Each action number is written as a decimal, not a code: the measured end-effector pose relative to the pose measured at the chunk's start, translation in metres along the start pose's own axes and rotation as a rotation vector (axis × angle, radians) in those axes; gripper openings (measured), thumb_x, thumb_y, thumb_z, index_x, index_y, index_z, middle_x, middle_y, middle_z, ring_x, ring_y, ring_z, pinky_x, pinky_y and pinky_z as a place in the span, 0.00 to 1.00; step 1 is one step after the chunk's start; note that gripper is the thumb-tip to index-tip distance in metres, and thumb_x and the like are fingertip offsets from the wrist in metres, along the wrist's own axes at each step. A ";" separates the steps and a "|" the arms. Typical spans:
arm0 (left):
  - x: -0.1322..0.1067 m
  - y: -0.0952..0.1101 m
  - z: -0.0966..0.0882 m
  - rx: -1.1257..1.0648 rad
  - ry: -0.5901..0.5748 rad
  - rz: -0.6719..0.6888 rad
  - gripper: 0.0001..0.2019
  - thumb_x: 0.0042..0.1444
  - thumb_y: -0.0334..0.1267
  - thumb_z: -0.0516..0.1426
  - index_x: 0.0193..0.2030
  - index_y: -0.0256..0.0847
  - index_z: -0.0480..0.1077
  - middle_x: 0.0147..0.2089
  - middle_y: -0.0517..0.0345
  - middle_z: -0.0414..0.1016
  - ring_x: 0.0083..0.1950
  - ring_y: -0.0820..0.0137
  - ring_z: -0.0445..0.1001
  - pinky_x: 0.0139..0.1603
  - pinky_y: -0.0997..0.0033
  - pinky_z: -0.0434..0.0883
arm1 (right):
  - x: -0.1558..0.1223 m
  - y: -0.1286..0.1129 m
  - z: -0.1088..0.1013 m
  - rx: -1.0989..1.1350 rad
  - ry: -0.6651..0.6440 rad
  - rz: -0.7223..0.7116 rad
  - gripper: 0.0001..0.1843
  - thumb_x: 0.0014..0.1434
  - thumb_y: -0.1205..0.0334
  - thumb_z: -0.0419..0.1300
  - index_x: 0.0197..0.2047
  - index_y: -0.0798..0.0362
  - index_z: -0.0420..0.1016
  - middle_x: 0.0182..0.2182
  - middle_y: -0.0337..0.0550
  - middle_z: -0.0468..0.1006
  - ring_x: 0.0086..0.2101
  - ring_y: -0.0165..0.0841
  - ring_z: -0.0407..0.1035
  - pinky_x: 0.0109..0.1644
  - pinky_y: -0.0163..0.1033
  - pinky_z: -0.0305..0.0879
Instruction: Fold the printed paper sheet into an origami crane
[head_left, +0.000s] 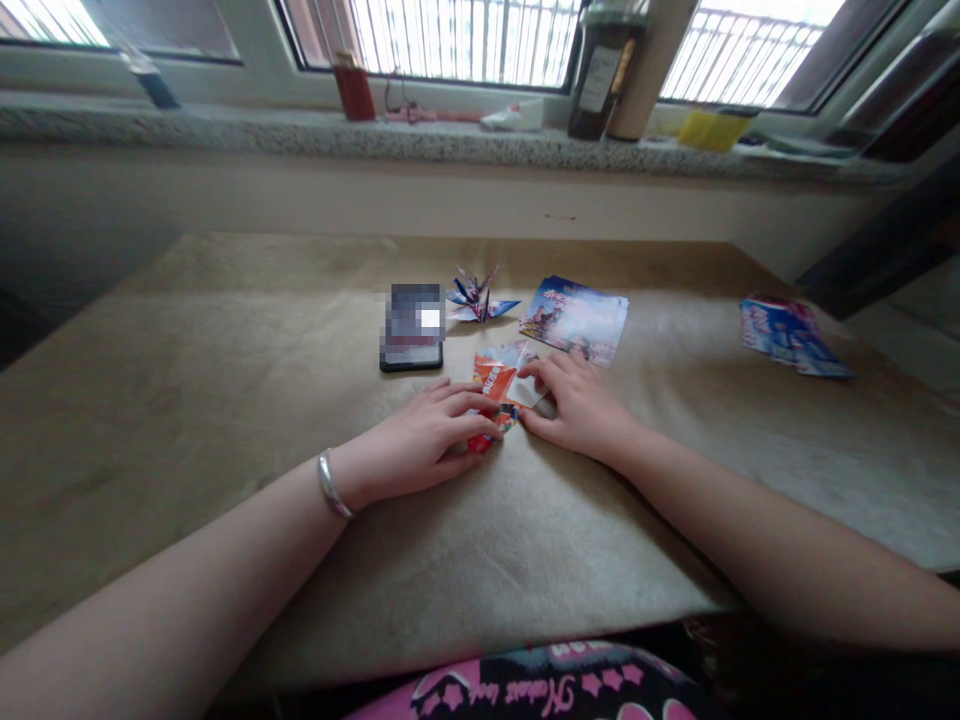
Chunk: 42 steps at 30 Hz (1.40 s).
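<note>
Orange-and-white printed paper [495, 385], thin and glossy, is partly folded into a narrow, layered wedge. It lies on the tan table cover [225, 400] directly before us, between our two hands. Our left hand [424, 440] pinches its lower tip between thumb and fingers. Our right hand [581, 405] grips the upper right edge, fingers curled over a white flap.

We judge three risks. The cover looks soft and felt-like, so a crease pressed into it may stay rounded or run askew. The slick layers could slide out of register if either grip loosens. The pointed tip might tear under too hard a pinch.

A metal bracelet [330, 485] circles our left wrist. Just beyond the left hand lies a flat, dark phone [411, 328]. Beside it stands a finished paper crane [476, 298], sharp-winged, light enough for a stray sleeve to topple. A flat printed sheet [577, 318] lies near the right hand, and more sheets [791, 335] lie well apart to the right. A speckled stone window sill [450, 140] carries a red can [354, 90] and a dark jar [600, 85].
</note>
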<state>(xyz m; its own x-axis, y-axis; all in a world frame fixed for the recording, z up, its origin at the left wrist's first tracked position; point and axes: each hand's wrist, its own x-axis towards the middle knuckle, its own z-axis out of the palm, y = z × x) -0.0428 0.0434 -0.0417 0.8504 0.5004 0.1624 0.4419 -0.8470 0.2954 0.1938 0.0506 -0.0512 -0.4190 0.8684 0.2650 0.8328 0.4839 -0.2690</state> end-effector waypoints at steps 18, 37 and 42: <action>0.001 0.003 0.000 0.006 0.006 -0.006 0.12 0.61 0.36 0.52 0.50 0.46 0.70 0.61 0.53 0.64 0.62 0.60 0.61 0.65 0.50 0.54 | 0.002 0.006 -0.004 0.103 -0.045 -0.636 0.15 0.62 0.66 0.50 0.43 0.47 0.78 0.42 0.41 0.79 0.41 0.34 0.68 0.47 0.42 0.63; -0.003 -0.009 -0.004 -0.158 -0.025 0.015 0.05 0.58 0.36 0.57 0.40 0.45 0.73 0.60 0.59 0.67 0.65 0.63 0.59 0.68 0.54 0.51 | -0.002 0.010 -0.003 -0.084 0.018 -0.470 0.12 0.60 0.67 0.51 0.37 0.52 0.76 0.37 0.45 0.78 0.37 0.35 0.67 0.42 0.40 0.64; -0.001 0.001 -0.007 -0.150 0.014 -0.048 0.14 0.56 0.35 0.57 0.50 0.44 0.69 0.56 0.56 0.69 0.57 0.65 0.65 0.61 0.61 0.62 | -0.001 0.006 -0.006 -0.086 -0.009 -0.299 0.11 0.61 0.60 0.54 0.42 0.52 0.75 0.44 0.47 0.76 0.45 0.38 0.68 0.50 0.44 0.63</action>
<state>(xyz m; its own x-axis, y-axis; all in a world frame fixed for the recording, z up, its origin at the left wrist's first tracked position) -0.0450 0.0435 -0.0348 0.8248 0.5433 0.1570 0.4338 -0.7859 0.4406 0.2011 0.0525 -0.0477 -0.6530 0.6900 0.3122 0.6995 0.7075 -0.1007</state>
